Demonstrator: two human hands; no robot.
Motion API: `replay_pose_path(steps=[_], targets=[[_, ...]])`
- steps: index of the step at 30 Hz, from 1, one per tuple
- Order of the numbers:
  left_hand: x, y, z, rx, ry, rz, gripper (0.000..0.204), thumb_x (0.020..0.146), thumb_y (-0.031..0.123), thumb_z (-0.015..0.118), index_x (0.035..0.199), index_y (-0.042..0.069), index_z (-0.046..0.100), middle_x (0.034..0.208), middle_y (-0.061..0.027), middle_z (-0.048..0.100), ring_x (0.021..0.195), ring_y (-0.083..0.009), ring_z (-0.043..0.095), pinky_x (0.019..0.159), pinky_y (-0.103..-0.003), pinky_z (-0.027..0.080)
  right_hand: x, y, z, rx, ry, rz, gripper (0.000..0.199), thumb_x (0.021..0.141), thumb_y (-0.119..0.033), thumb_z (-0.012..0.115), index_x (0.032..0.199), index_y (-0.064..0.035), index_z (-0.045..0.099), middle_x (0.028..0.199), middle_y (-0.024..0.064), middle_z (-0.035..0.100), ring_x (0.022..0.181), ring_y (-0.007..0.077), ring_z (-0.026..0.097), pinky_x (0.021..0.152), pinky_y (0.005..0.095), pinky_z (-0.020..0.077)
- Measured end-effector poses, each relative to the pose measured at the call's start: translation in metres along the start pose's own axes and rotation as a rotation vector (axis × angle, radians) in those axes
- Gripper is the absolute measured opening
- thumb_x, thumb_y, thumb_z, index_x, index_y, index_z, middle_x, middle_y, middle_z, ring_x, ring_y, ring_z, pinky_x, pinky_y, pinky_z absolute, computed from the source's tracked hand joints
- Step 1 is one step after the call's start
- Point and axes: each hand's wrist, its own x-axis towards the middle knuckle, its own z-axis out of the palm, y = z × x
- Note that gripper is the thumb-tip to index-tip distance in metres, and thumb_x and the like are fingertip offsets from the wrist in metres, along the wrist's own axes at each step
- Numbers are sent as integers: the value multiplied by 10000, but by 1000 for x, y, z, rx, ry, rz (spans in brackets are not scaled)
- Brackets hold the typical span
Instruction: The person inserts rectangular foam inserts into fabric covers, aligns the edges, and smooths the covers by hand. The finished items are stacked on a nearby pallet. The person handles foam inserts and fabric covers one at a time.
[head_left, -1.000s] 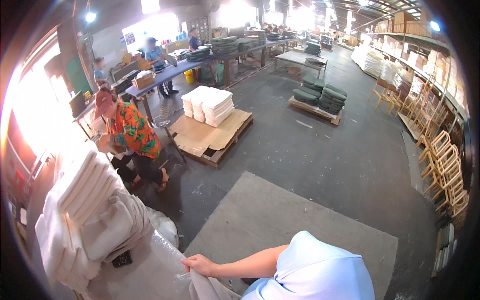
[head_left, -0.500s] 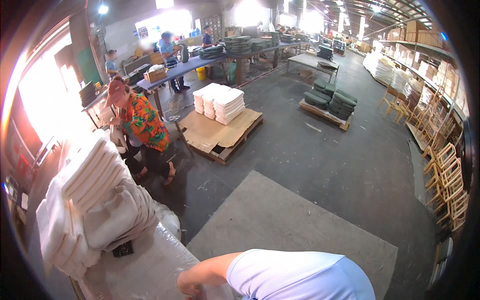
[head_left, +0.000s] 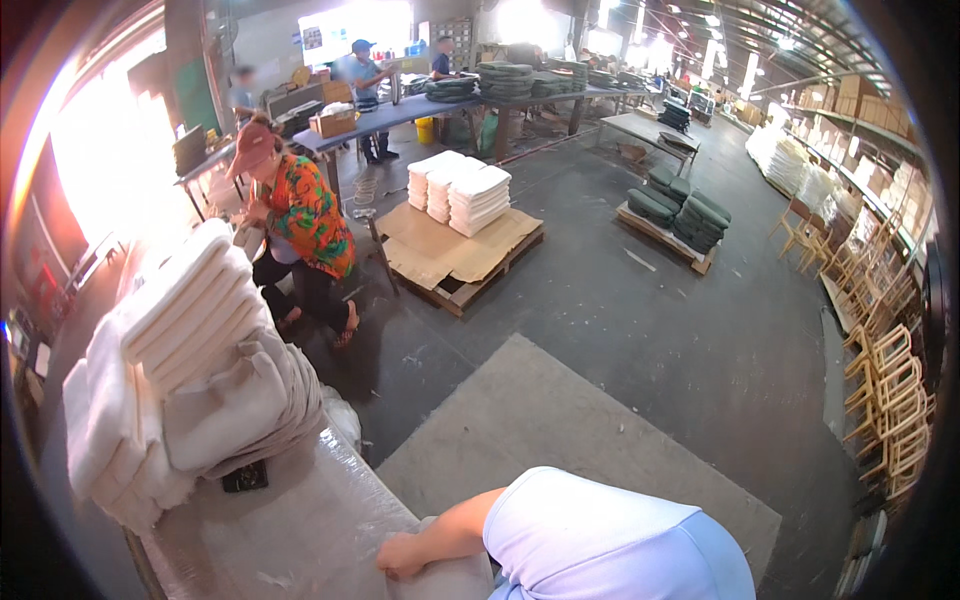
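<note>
My right arm, in a pale sleeve, reaches leftward from the lower right. My right hand (head_left: 402, 556) is closed, its knuckles up, low over a surface covered with clear plastic (head_left: 320, 510). A pale, soft-looking piece (head_left: 465, 578) lies under my wrist and forearm. The fingertips are hidden, so what they grip cannot be made out. My left hand is out of view. Left of my hand, a tall heap of folded white padding (head_left: 190, 330) stands on the plastic-covered surface, with a small dark flat object (head_left: 246, 477) at its base.
A person (head_left: 300, 210) in a bright patterned shirt and cap stands beyond the heap. White pads (head_left: 460, 195) sit on a cardboard-covered pallet (head_left: 420, 255); dark green cushions (head_left: 685, 210) sit on another. Stacked wooden chair frames (head_left: 895, 400) line the right. Workers stand at the long blue table (head_left: 390, 115).
My right hand has moved a little right and up in the picture, and more of the fist shows. The view has shifted slightly. The person in the patterned shirt has raised a hand.
</note>
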Motion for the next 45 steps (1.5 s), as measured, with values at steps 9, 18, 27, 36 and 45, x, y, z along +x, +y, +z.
replay_pose_path(steps=[9, 18, 27, 36, 45], targets=[[16, 2, 8, 69, -28, -29, 509, 1071, 410, 453, 1150, -48, 660, 1143, -348, 672, 1050, -554, 627, 885, -581, 493, -6, 5, -2, -3, 31, 22, 211, 861, -271, 686, 951, -82, 711, 909, 191, 717, 898, 419, 699, 765, 556, 535], [-10, -36, -25, 12, 308, 340, 411, 1029, 356, 582, 1229, 0, 633, 1148, -274, 670, 1061, -459, 633, 933, -521, 510, -54, -76, -80, -47, -431, -277, 551, 872, -382, 716, 1350, -115, 653, 1349, 196, 643, 1197, 405, 638, 964, 539, 526], [-20, -27, 4, 27, 121, 52, 474, 1019, 366, 599, 1312, -6, 582, 1222, -293, 645, 1138, -446, 618, 970, -504, 504, -86, -37, -12, -23, -742, -165, 812, 930, -616, 667, 1577, -176, 449, 1602, 173, 466, 1485, 367, 406, 1167, 655, 334], [-18, -30, 8, 24, 57, -8, 554, 1009, 377, 615, 1395, -12, 531, 1296, -311, 619, 1216, -432, 604, 1006, -486, 498, -54, -38, -11, -117, -697, -114, 602, 883, -401, 716, 1435, -182, 620, 1505, 157, 549, 1324, 398, 569, 1088, 611, 431], [-88, -71, -4, -57, 83, -224, 645, 999, 388, 632, 1477, -18, 479, 1371, -330, 594, 1294, -419, 590, 1042, -468, 492, -118, -17, -137, 189, -280, 528, 1068, 728, -640, 834, 1526, -42, 450, 1337, 263, 636, 1247, 428, 626, 1048, 535, 511]])
